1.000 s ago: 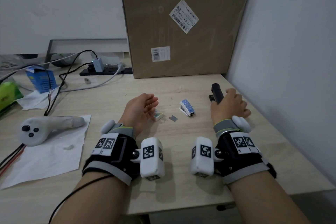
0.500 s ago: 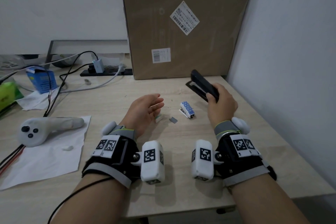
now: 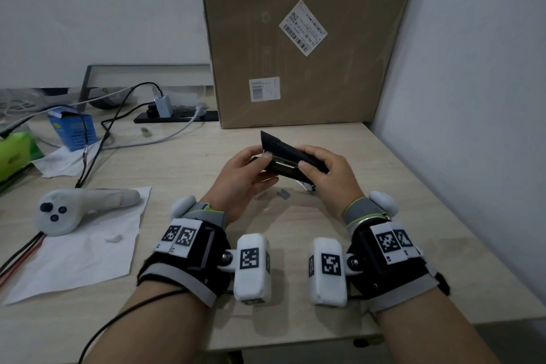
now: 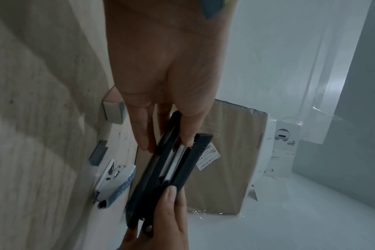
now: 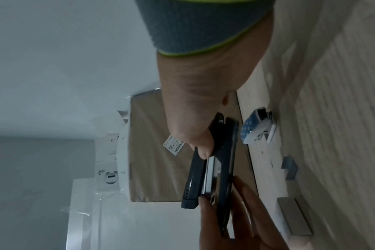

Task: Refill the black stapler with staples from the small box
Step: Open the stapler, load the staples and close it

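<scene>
I hold the black stapler above the middle of the table with both hands. My right hand grips its rear end, thumb on top. My left hand holds the front end, with the thumb on the metal magazine. The top cover stands a little apart from the base, so the magazine shows. The small staple box lies on the table under my left hand. A loose grey staple strip lies beside it.
A small blue-and-white dotted stapler lies on the table below my right hand. A big cardboard box stands behind, a wall on the right. At the left are a white controller on paper, cables and a blue carton.
My right hand lifted the stapler off the table's right side and carried it to the middle. My left hand rose from beside the small box and took the stapler's front end.
</scene>
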Tool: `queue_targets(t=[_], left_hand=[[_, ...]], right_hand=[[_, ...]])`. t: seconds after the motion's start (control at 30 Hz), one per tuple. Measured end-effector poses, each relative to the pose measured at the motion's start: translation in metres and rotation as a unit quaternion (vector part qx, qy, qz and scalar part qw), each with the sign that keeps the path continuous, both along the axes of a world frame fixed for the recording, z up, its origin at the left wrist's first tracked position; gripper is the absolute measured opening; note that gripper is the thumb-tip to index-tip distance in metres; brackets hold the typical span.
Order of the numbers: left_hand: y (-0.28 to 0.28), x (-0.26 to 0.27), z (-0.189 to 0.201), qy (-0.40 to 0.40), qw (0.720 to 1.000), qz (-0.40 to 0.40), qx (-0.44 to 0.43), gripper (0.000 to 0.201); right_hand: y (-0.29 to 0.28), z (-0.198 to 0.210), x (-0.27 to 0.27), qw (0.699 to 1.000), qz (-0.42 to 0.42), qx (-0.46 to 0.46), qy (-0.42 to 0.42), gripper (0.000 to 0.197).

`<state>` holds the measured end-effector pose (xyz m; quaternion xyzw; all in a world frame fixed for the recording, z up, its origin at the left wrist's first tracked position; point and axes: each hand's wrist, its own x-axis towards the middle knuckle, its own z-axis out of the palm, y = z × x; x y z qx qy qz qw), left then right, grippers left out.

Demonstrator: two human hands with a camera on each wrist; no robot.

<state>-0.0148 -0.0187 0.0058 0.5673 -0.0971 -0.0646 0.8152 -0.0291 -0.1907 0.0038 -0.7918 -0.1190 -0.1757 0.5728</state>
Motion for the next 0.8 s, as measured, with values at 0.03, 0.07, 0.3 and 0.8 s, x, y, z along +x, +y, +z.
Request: queue_targets(t=[0.03,0.07,0.3,0.8], left_hand=[[0.0,-0.001,-0.001,-0.003,1.0,-0.001,0.005,0.022],[0.0,-0.001,-0.002,-0.007,1.0,-0.004,0.011,0.021],[-0.007,-0.005,-0.007,-0.018,0.996,-0.044,0.07,0.016],[-0.007,-0.001,-0.006,0.001,0.999,-0.029,0.015,0.006]], right_hand=[[0.0,0.0,0.0,1.0,0.0,-0.001,-0.002,0.026],[0.0,0.001,0.0,1.0,0.002,-0.007,-0.003,0.024],[0.001,0.002,-0.002,0.998,-0.026,-0.056,-0.017,0.022],[-0.004,0.008,0.009,0.955,-0.158,0.245,-0.048,0.02]])
